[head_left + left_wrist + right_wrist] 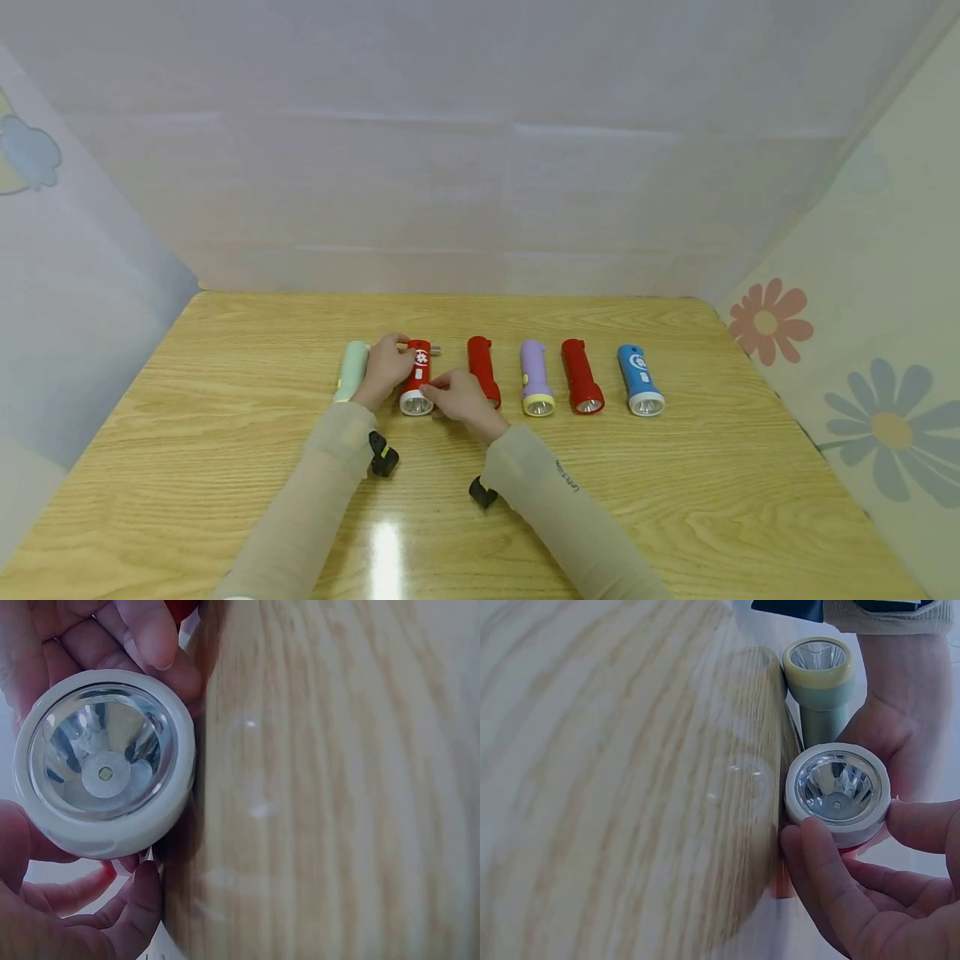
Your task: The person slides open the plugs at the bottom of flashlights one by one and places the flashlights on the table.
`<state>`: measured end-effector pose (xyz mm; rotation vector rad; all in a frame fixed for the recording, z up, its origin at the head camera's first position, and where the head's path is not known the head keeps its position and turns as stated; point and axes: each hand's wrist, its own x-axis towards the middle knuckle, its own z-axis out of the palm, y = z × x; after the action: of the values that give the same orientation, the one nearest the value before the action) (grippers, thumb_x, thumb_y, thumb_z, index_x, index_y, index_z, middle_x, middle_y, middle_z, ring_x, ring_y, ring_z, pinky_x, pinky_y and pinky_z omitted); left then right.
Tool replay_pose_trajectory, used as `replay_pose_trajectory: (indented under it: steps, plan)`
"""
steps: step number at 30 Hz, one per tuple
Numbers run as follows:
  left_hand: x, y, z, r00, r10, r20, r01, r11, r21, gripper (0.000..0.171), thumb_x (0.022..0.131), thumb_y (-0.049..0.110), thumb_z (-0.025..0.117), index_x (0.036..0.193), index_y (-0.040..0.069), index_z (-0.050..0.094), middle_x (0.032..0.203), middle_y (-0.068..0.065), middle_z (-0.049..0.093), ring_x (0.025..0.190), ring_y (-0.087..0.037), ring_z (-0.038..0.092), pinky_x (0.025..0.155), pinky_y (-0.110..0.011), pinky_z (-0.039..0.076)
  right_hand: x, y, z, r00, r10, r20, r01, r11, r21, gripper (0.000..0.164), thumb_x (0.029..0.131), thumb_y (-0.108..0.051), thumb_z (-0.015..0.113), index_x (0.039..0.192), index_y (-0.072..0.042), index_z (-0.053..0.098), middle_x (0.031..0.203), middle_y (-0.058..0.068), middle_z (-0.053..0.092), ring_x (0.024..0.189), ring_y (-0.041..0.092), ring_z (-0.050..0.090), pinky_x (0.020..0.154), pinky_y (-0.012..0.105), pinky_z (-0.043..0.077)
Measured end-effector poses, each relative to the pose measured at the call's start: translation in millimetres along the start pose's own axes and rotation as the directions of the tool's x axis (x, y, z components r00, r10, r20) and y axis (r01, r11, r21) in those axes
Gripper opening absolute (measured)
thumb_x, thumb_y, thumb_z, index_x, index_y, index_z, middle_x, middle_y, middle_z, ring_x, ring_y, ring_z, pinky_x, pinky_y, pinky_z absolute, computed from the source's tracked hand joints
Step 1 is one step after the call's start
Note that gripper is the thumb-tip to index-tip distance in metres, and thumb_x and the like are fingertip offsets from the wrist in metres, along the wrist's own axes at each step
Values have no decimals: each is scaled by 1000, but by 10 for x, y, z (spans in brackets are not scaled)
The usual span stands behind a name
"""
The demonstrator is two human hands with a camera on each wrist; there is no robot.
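A red flashlight [412,385] with a white head ring and a white emblem lies on the table, lamp end facing me. Metal plug prongs [436,349] stick out sideways near its tail. My left hand [387,365] grips the tail half from the left side. My right hand [463,397] pinches the head ring from the right. In the right wrist view, thumb and fingers sit on either side of the white ring [838,834]. The left wrist view shows the clear lens [105,761] close up, with both hands around it.
A mint green flashlight [354,363] lies left of my left hand. To the right, in a row, are a red flashlight [481,363], a purple one [534,371] with a yellow ring, another red one [581,373] and a blue one [638,377]. Behind the wooden table [675,500] hangs pale cloth.
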<state>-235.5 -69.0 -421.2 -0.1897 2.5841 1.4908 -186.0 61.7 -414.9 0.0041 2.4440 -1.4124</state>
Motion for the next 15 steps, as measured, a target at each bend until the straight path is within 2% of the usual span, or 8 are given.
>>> replay_pose_trajectory:
  steps: [8, 12, 15]
  plan:
    - [1, -7, -14, 1000, 25, -12, -24, 999, 40, 39, 89, 12, 50, 124, -5, 47, 109, -24, 54, 95, -32, 56, 78, -38, 49, -14, -4, -23, 999, -42, 4, 42, 997, -62, 29, 90, -18, 57, 111, 1, 62, 80, 5, 64, 62, 19, 62, 55, 24, 46]
    - [-23, 23, -29, 998, 56, -25, -54, 996, 71, 40, 88, 13, 51, 124, -5, 47, 107, -22, 54, 95, -31, 55, 77, -38, 49, -43, -9, -46, 990, -140, -15, 136, 977, -163, 31, 89, -19, 59, 112, 1, 62, 93, 7, 66, 75, 19, 63, 64, 28, 49]
    - [-59, 65, -55, 992, 116, -38, -111, 986, 122, 40, 88, 14, 52, 123, -6, 49, 110, -23, 53, 99, -33, 52, 80, -41, 47, -83, -9, -76, 974, -224, -38, 209, 950, -233, 32, 87, -19, 60, 112, 1, 62, 99, 9, 65, 85, 19, 63, 70, 30, 50]
